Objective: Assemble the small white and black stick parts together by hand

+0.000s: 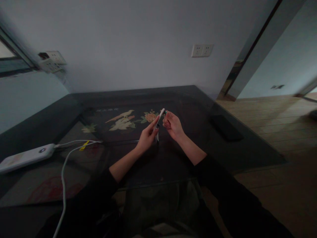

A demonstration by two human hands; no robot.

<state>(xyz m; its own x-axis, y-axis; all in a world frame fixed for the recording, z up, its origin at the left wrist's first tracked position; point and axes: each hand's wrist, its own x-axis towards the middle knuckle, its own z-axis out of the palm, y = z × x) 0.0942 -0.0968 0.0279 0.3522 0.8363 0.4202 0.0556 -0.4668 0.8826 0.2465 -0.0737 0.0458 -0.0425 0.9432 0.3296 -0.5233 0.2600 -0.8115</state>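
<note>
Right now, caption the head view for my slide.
Both hands, left hand and right hand, hold a slim white object above a dark glass table.

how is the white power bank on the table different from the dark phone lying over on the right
The power bank is white, the phone black. The power bank has white cables plugged into it; the phone shows none. The power bank sits at the table's left edge, the phone near the right. Both lie flat, untouched.
</note>
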